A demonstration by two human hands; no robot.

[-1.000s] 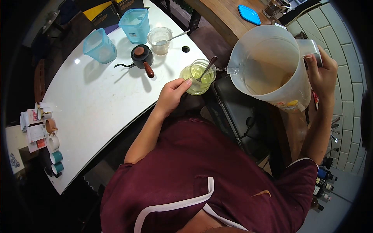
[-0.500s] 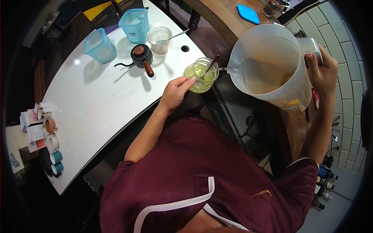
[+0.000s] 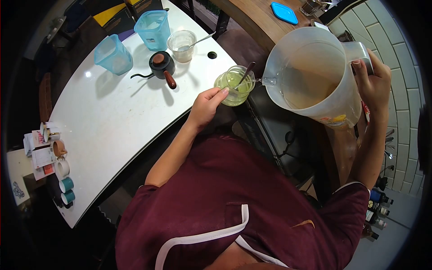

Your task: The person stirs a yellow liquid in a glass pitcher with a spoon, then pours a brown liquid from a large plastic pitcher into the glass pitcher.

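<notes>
My left hand [image 3: 207, 105] pinches the rim of a clear glass jar [image 3: 235, 96] that holds greenish-yellow liquid. A spoon [image 3: 245, 74] with a dark handle leans inside it. My right hand [image 3: 374, 78] is wrapped round the handle of a large translucent plastic pitcher [image 3: 310, 74], which is tilted to the left. Brownish cloudy liquid shows in the pitcher, and clear liquid runs from its spout toward the jar's mouth. The jar is held just off the right edge of the white table [image 3: 112, 130].
On the table stand a small black pot [image 3: 162, 65] with a wooden handle, two blue plastic containers [image 3: 113, 55], and a clear cup [image 3: 182, 46] with a spoon. Several cups [image 3: 66, 183] line the far left edge. A wooden counter [image 3: 256, 22] carries a blue lid [image 3: 284, 13].
The view has shifted slightly, and the table items sit a little further left. Both hands keep their grips, with liquid still running from the pitcher's spout.
</notes>
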